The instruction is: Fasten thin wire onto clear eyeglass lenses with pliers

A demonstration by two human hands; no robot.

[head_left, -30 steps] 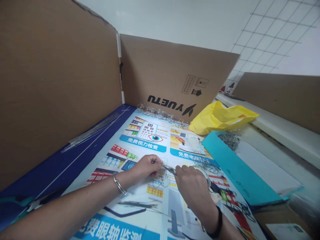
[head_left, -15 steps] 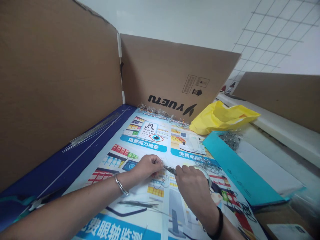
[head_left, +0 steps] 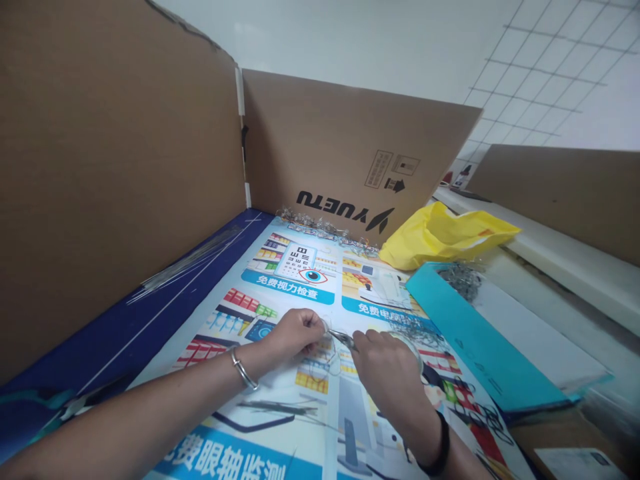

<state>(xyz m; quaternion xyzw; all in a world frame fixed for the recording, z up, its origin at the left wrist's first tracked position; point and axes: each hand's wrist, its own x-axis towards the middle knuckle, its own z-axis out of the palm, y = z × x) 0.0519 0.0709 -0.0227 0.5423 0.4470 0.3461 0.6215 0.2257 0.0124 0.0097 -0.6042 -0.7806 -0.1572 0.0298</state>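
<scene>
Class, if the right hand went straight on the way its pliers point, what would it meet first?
Probably the left hand, which lies just beyond the tips of the pliers; depth and any touch there are hard to judge.

A pale wall (head_left: pixel 350 40) shows a dark grid (head_left: pixel 546 71) (wire mesh, perhaps) at right.

Under bare left hand (head_left: pixel 300 332) and bare right hand (head_left: pixel 387 368): flat printed poster sheet (head_left: pixel 280 308).
Between hands: slim silver metal pliers (head_left: pixel 344 339), in right hand, tip at left fingertips.
Nearer than left hand: bundle of thin dark wires (head_left: pixel 283 407), on poster.
Just beyond right hand: tangled grey wire heap (head_left: pixel 413 330), on poster.
Right of right hand: open teal rectangular box (head_left: pixel 475 340), dark wire tangle (head_left: pixel 461 283) in it.
Beyond both hands: upright brown cardboard panel (head_left: pixel 325 140), behind poster.
</scene>
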